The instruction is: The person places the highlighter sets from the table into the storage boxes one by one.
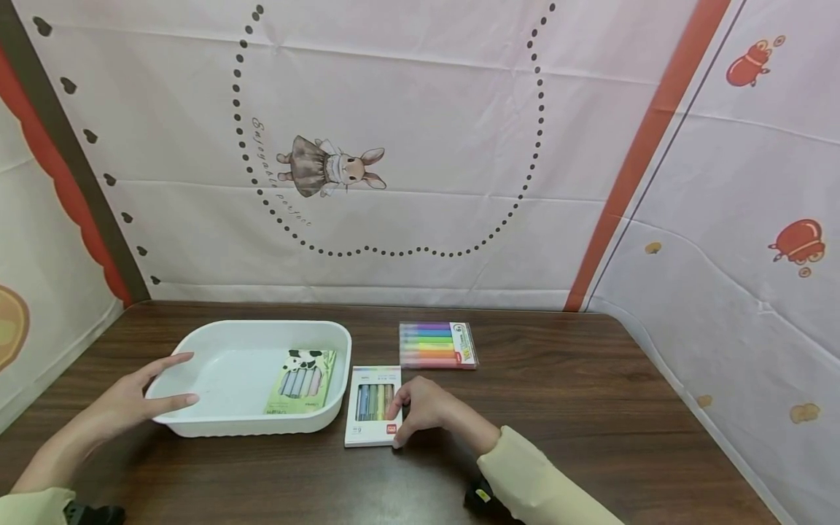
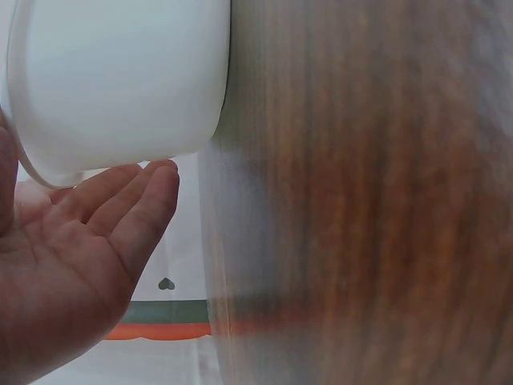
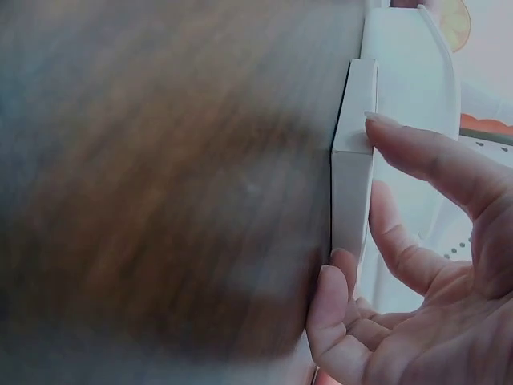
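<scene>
Box [image 1: 372, 405], white with a clear window, lies window up on the brown table [image 1: 558, 408], immediately left of my right hand [image 1: 426, 408]. Grip status, right: grasping the box at its near right corner, thumb at the near edge, index finger on the upper face, remaining fingers bent along the right side; the body of the box extends left of and beyond the grip. Grip status, left: my left hand [image 1: 134, 397] grasps the left end of the white tray [image 1: 230, 379], thumb over the rim, other fingers against the outer wall. The tray sits just left of the box; a green pack [image 1: 305, 383] rests in its right half. Beyond the box and to its right lies a rainbow marker pack [image 1: 436, 345]; behind the table hangs a printed cloth [image 1: 420, 87].
</scene>
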The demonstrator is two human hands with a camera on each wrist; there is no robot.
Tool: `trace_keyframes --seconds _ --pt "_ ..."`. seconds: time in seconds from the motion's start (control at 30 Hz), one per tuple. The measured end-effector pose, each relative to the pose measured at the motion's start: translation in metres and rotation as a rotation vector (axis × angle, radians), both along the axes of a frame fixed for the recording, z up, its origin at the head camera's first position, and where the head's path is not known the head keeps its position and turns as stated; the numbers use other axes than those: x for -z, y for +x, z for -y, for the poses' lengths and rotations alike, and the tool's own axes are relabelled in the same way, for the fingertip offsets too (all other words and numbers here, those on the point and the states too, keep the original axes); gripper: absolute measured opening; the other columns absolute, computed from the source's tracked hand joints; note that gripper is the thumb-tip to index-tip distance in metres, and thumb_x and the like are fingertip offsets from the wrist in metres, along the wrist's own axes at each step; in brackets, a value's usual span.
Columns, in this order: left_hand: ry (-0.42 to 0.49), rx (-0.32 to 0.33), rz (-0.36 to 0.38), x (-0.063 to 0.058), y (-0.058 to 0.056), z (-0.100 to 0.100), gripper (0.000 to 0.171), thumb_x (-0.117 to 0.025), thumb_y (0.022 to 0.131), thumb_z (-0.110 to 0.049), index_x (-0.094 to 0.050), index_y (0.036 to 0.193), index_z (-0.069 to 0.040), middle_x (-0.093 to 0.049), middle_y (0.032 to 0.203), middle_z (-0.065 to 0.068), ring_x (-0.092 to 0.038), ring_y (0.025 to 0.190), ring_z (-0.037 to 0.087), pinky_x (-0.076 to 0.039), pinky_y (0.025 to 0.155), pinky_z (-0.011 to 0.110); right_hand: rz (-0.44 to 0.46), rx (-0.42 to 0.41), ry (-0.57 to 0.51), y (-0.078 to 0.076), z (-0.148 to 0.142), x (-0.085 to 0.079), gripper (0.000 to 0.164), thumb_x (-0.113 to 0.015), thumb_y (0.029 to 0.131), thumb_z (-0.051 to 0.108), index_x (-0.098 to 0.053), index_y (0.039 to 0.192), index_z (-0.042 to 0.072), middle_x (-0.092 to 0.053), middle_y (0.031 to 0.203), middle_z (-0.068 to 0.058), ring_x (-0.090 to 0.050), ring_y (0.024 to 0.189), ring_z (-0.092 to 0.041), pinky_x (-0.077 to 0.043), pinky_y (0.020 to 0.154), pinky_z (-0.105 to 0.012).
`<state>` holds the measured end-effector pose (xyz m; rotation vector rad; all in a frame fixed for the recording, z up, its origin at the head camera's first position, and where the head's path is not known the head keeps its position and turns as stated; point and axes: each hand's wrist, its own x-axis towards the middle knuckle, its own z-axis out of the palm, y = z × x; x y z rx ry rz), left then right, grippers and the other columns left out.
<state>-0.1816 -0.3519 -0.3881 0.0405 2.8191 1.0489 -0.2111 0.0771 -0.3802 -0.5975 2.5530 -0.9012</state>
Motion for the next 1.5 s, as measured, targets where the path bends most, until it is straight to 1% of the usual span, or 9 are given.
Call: trace_keyframes --seconds 0.13,0.4,0.63,0.77,0.93,1.13,1.3,1.43,1.5 --pt "0.004 0.01 -0.026 0.002 0.001 0.0 0.078 -0.062 0.085 -0.035 -0.021 0.142 0.0 -0.017 0.134 0.044 -0.023 0.116 0.056 -0.029 0.081 0.066 -0.007 0.016 0.009 0.001 0.002 -0.001 0.025 -0.086 0.053 0.008 -0.067 0.068 0.014 -0.057 0.083 0.007 -0.046 0.079 -0.01 -0.042 0.075 -0.028" --pt "-0.01 0.008 -0.027 0.0 0.002 0.0 0.078 -0.061 0.086 -0.036 -0.021 0.142 -0.001 -0.017 0.134 0.044 -0.023 0.117 0.056 -0.029 0.082 0.066 0.011 0.055 0.008 0.003 0.004 -0.001 0.025 -0.085 0.054 0.006 -0.066 0.067 0.015 -0.057 0.086 0.006 -0.047 0.079 -0.013 -0.042 0.078 -0.034" --pt "0.004 0.015 -0.036 0.001 0.003 -0.001 0.077 -0.061 0.086 -0.034 -0.021 0.141 0.001 -0.017 0.134 0.044 -0.023 0.117 0.056 -0.028 0.082 0.066 -0.001 0.065 -0.034 0.005 0.004 -0.001 0.024 -0.083 0.053 0.001 -0.067 0.067 0.012 -0.059 0.082 0.005 -0.046 0.074 -0.012 -0.04 0.07 -0.029" --pt "0.011 0.013 -0.035 0.001 0.002 -0.001 0.077 -0.061 0.086 -0.034 -0.021 0.141 0.001 -0.017 0.134 0.044 -0.023 0.117 0.056 -0.028 0.082 0.066 0.016 0.053 -0.04 0.004 0.001 -0.003 0.025 -0.082 0.054 -0.001 -0.066 0.068 0.011 -0.059 0.082 0.005 -0.046 0.075 -0.013 -0.04 0.072 -0.029" --pt "0.015 0.007 -0.03 0.001 0.001 0.0 0.078 -0.062 0.086 -0.034 -0.02 0.142 0.0 -0.016 0.135 0.044 -0.022 0.117 0.056 -0.027 0.083 0.066 0.042 0.034 -0.058 0.002 -0.001 -0.006 0.025 -0.081 0.054 -0.003 -0.067 0.07 0.009 -0.059 0.08 0.003 -0.046 0.074 -0.012 -0.04 0.069 -0.026" --pt "0.017 0.007 -0.018 0.0 0.001 0.0 0.078 -0.061 0.086 -0.035 -0.02 0.142 -0.001 -0.015 0.136 0.043 -0.02 0.118 0.057 -0.026 0.082 0.067 0.057 0.039 -0.072 0.001 -0.001 -0.006 0.024 -0.08 0.054 -0.003 -0.066 0.071 0.009 -0.058 0.079 0.003 -0.047 0.07 -0.012 -0.04 0.061 -0.023" --pt "0.018 0.013 -0.027 0.001 0.002 0.0 0.077 -0.062 0.086 -0.034 -0.02 0.142 0.0 -0.016 0.135 0.043 -0.021 0.118 0.056 -0.027 0.083 0.066 0.084 0.055 -0.094 0.001 -0.002 -0.006 0.025 -0.078 0.055 -0.004 -0.066 0.071 0.009 -0.058 0.076 0.001 -0.048 0.062 -0.011 -0.041 0.051 -0.022" --pt "0.016 0.014 -0.032 0.002 0.002 0.0 0.077 -0.062 0.086 -0.033 -0.02 0.142 0.001 -0.017 0.135 0.044 -0.021 0.118 0.056 -0.027 0.083 0.066 0.08 0.026 -0.105 0.0 -0.005 -0.006 0.024 -0.078 0.056 -0.004 -0.066 0.072 0.008 -0.058 0.07 0.001 -0.046 0.06 -0.009 -0.039 0.051 -0.021" --pt "0.015 0.014 -0.034 0.001 0.001 -0.001 0.077 -0.062 0.086 -0.033 -0.021 0.142 0.001 -0.017 0.135 0.044 -0.022 0.117 0.056 -0.027 0.083 0.066 0.099 0.024 -0.125 0.0 -0.007 -0.005 0.024 -0.078 0.057 -0.005 -0.066 0.074 0.007 -0.058 0.069 0.0 -0.046 0.06 -0.008 -0.04 0.052 -0.021"
